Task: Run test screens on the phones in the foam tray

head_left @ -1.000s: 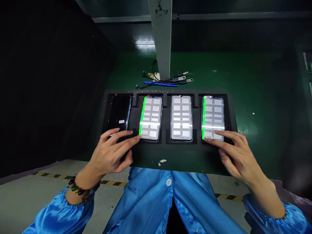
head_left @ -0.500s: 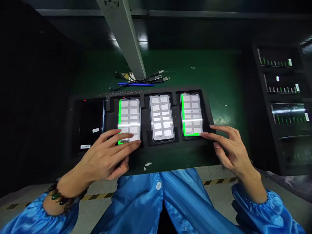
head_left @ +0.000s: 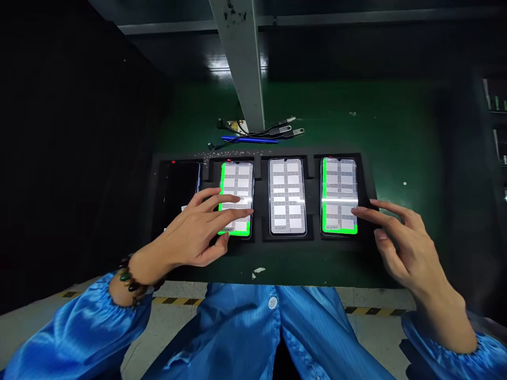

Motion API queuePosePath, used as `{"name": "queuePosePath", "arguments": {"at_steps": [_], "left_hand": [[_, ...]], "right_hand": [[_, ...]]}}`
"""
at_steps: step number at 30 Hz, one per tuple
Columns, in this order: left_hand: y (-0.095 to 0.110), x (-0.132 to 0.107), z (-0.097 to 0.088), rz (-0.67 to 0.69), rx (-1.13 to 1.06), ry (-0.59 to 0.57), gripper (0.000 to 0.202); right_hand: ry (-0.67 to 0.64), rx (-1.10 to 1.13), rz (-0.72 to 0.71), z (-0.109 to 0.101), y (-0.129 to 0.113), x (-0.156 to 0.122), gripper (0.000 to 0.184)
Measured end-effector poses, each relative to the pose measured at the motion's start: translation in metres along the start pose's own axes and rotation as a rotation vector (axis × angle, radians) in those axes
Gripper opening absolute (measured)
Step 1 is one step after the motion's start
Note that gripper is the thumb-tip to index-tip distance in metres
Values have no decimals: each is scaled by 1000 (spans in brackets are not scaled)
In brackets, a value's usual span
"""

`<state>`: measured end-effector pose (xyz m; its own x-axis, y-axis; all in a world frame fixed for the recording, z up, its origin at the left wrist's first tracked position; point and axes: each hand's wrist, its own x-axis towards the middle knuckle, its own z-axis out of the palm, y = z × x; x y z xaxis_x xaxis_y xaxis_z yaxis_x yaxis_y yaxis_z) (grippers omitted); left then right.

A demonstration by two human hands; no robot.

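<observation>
Several smartphones lie in a row in a black foam tray (head_left: 311,184). My left hand (head_left: 198,224) is over the second phone (head_left: 241,179), fingers spread, one fingertip at the screen's right edge. That screen shows a grey-and-white block grid with green along the left and bottom edges. The third phone (head_left: 287,195) has the grid without green. On the right-hand phone (head_left: 340,179), also green at left and bottom, my right hand (head_left: 407,237) rests its index fingertip near the right edge, fingers apart. A dark-screened phone (head_left: 180,184) at the far left is partly hidden by my left hand.
Behind the tray, black cables (head_left: 277,129) and a blue pen (head_left: 249,140) lie by a grey metal post (head_left: 245,74). Small white scraps (head_left: 259,270) are near the green table's front edge. A rack (head_left: 495,100) with more phones shows at the far right.
The view has turned left. My left fingertip has moved up the second phone's right edge, my right one up the right-hand phone. Green now runs along more of both screens' bottom edges.
</observation>
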<state>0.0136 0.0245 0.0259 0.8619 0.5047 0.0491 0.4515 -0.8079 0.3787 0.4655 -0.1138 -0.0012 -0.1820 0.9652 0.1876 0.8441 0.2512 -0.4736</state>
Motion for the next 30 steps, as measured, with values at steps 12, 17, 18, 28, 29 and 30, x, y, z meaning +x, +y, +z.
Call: {"name": "queuePosePath", "arguments": {"at_steps": [12, 17, 18, 28, 29, 30], "left_hand": [[-27, 27, -15, -95, 36, -50, 61], [-36, 42, -20, -147, 31, -71, 64], [-38, 45, -21, -157, 34, -76, 64], [-48, 65, -25, -183, 137, -75, 63], [-49, 64, -25, -179, 139, -77, 62], [-48, 63, -24, -175, 142, -79, 62]], "right_hand": [[4, -26, 91, 2, 15, 49, 49], [-1, -38, 130, 4, 18, 66, 51], [3, -38, 127, 5, 19, 69, 52], [-13, -99, 110, 5, 19, 82, 60], [-17, -104, 108, 4, 16, 76, 59], [-20, -106, 107, 4, 11, 67, 59]]}}
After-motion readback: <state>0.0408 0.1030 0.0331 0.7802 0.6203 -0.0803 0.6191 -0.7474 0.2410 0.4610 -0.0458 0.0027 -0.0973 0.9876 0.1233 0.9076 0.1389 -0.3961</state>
